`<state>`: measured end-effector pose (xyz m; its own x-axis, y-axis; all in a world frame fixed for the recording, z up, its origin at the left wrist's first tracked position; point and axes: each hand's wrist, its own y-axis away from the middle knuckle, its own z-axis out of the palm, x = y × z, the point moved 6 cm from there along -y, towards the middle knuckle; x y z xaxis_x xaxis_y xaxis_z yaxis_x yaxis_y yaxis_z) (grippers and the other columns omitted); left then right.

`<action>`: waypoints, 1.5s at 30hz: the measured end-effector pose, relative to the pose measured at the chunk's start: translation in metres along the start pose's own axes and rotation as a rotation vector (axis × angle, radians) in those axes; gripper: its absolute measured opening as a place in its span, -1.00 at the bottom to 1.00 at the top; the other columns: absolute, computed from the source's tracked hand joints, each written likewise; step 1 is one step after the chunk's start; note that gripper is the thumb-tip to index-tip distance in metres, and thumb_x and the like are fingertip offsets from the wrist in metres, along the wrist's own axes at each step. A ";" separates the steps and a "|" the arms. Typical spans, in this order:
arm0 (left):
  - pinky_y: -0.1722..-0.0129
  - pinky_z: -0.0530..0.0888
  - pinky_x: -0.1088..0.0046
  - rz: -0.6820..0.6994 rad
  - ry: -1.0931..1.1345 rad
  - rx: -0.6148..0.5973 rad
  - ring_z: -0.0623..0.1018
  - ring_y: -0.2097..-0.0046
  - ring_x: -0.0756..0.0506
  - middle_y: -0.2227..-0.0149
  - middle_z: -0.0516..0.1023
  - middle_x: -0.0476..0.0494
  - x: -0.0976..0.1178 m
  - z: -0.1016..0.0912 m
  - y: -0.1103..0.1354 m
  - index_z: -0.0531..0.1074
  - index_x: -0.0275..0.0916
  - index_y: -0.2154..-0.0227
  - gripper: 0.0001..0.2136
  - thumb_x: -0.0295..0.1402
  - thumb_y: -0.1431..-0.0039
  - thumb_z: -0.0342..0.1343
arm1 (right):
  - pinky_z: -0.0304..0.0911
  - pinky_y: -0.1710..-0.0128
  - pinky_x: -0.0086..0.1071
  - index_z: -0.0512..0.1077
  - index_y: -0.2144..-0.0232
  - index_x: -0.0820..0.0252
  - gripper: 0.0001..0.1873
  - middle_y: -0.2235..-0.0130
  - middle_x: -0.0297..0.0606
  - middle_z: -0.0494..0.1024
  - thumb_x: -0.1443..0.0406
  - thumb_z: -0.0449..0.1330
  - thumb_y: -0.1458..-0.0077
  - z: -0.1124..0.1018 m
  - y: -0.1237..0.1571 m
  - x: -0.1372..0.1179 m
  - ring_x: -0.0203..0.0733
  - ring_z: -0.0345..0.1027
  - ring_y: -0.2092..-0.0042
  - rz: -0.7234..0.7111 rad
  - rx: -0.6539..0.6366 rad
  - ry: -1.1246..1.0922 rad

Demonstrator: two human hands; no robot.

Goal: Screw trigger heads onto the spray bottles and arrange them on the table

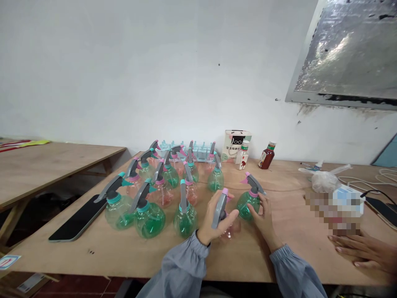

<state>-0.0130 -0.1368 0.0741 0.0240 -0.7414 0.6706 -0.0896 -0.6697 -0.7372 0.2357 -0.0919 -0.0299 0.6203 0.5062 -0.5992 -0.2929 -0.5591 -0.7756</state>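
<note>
My left hand (211, 221) is closed around the neck of a pink spray bottle (230, 231) with a grey and pink spray head (221, 209). Part of that bottle is hidden behind the hand. Just to the right, my right hand (265, 219) grips the side of a green spray bottle (246, 205), thumb on its body and fingers near its neck. This green bottle carries a grey and pink head (254, 183). Left of my hands stand several more spray bottles, among them a green one (185, 219) with a grey and turquoise head and a pink one (163, 193).
Behind the bottles stand a light-blue rack (201, 153), a paper bag (231, 145), a white-labelled bottle (243, 156) and a dark red bottle (266, 157). A tablet (77, 219) lies left. Another person's hand (362, 250) rests right, near a plastic bag (324, 181).
</note>
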 end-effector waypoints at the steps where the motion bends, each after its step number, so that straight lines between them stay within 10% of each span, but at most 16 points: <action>1: 0.24 0.51 0.39 -0.004 -0.010 -0.003 0.56 0.31 -0.08 0.32 0.59 -0.15 0.000 0.000 0.000 0.51 -0.22 0.31 -0.73 -0.09 -0.21 0.15 | 0.38 0.01 -0.03 0.43 -0.05 0.05 -0.50 0.09 -0.18 0.44 0.01 0.28 -0.12 0.000 0.000 0.001 0.01 0.39 0.02 0.008 -0.001 0.000; 5: 0.36 0.41 0.44 -0.091 -0.057 0.076 0.44 0.48 0.00 0.54 0.42 -0.01 -0.006 -0.004 -0.002 0.39 -0.21 0.52 -0.66 -0.15 -0.32 0.02 | 0.38 0.02 -0.04 0.42 -0.06 0.06 -0.49 0.09 -0.17 0.44 0.01 0.28 -0.12 0.000 0.000 -0.001 0.02 0.39 0.02 -0.001 -0.004 0.008; 17: 0.22 0.46 0.33 -0.154 -0.340 0.103 0.56 0.27 -0.11 0.29 0.52 -0.07 -0.046 0.000 -0.021 0.44 -0.21 0.22 -0.69 -0.08 -0.14 0.25 | 0.27 -0.04 0.03 0.39 0.08 0.10 -0.49 0.13 -0.19 0.42 -0.04 0.30 -0.03 -0.008 -0.001 0.004 0.04 0.31 0.03 0.032 -0.003 0.079; 28: 0.08 0.53 0.22 -0.129 -0.381 0.182 0.63 0.19 -0.16 0.25 0.60 -0.11 -0.079 0.003 -0.002 0.41 -0.19 -0.02 -0.57 -0.22 -0.09 0.28 | 0.41 0.03 -0.14 0.28 -0.19 0.01 -0.25 -0.11 -0.11 0.48 -0.03 0.36 -0.01 0.006 -0.058 -0.022 -0.04 0.45 0.01 0.154 -0.309 -0.264; 40: 0.04 0.51 0.19 -0.021 -0.334 0.078 0.62 0.17 -0.16 -0.01 0.62 -0.20 -0.075 -0.003 0.002 0.31 -0.18 -0.18 -0.40 -0.38 0.01 0.12 | 0.43 0.22 -0.21 0.50 0.40 0.08 -0.51 0.40 -0.24 0.55 -0.20 0.26 -0.02 0.025 -0.035 -0.009 -0.11 0.46 0.31 0.283 -0.397 -0.211; 45: -0.03 0.47 0.16 0.083 -0.401 0.072 0.60 0.00 -0.22 -0.06 0.57 -0.26 -0.070 -0.001 0.006 0.29 -0.20 -0.19 -0.45 -0.35 -0.08 0.10 | 0.46 0.13 -0.16 0.52 0.22 0.03 -0.52 0.27 -0.23 0.60 -0.16 0.31 -0.01 0.022 -0.037 -0.020 -0.08 0.50 0.22 0.241 -0.493 -0.254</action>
<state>-0.0166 -0.0889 0.0228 0.4071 -0.7414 0.5335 -0.0380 -0.5973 -0.8011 0.2175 -0.0669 0.0063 0.3673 0.4346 -0.8223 0.0064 -0.8853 -0.4650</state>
